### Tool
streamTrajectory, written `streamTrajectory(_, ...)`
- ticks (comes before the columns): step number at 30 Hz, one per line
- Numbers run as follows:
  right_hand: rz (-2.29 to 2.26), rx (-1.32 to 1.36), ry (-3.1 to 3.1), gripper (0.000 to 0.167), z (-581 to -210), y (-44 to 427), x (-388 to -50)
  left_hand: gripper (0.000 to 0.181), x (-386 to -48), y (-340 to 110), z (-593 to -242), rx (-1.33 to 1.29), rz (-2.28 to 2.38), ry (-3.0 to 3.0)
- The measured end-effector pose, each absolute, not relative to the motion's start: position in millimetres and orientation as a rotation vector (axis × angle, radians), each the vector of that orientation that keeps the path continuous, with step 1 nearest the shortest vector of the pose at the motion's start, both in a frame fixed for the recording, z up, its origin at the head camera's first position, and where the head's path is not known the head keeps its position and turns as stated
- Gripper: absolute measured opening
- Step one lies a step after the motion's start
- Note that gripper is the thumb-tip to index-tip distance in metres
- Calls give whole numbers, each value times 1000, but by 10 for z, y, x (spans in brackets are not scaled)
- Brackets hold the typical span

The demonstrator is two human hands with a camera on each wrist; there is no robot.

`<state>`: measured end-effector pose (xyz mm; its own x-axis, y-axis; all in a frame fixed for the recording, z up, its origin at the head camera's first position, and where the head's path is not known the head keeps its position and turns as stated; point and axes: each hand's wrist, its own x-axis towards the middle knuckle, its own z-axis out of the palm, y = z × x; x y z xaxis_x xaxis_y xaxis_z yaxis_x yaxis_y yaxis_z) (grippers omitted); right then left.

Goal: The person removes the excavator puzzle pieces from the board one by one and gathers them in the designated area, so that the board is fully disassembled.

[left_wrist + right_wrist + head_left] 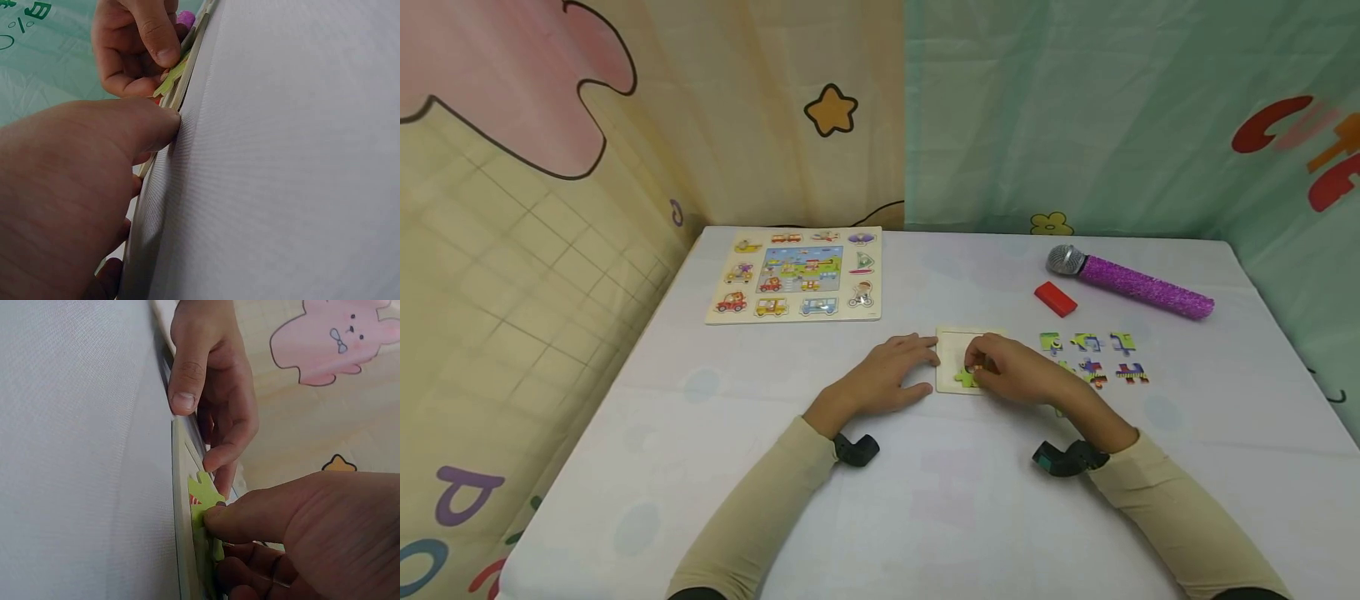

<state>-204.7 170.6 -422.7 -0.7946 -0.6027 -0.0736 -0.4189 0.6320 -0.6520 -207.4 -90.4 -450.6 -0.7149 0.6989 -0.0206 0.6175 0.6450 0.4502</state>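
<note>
A small cream puzzle tray [951, 346] lies flat in the middle of the table. My right hand [1021, 368] is over it and pinches a green puzzle piece [964, 379] between thumb and fingers, low inside the tray's rim. In the right wrist view the green puzzle piece [203, 490] shows a small red striped patch, and the thumb covers part of it. My left hand [887, 375] rests on the table, its spread fingers touching the tray's left edge. Several loose puzzle pieces [1123, 342] lie to the right of my right hand, some partly hidden by it.
A larger vehicle picture puzzle board [745, 304] lies at the back left. At the back right are a purple glitter microphone [1142, 287] and a red block [1056, 299]. Printed curtains [1045, 108] rise behind the table and at its sides.
</note>
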Motion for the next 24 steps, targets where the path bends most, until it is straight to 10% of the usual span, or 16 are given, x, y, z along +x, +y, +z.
streamTrajectory(24,-1204,-532,2415,5,-3961,2364,-2054,38,-2074,-908,-4488,1083,610,2662)
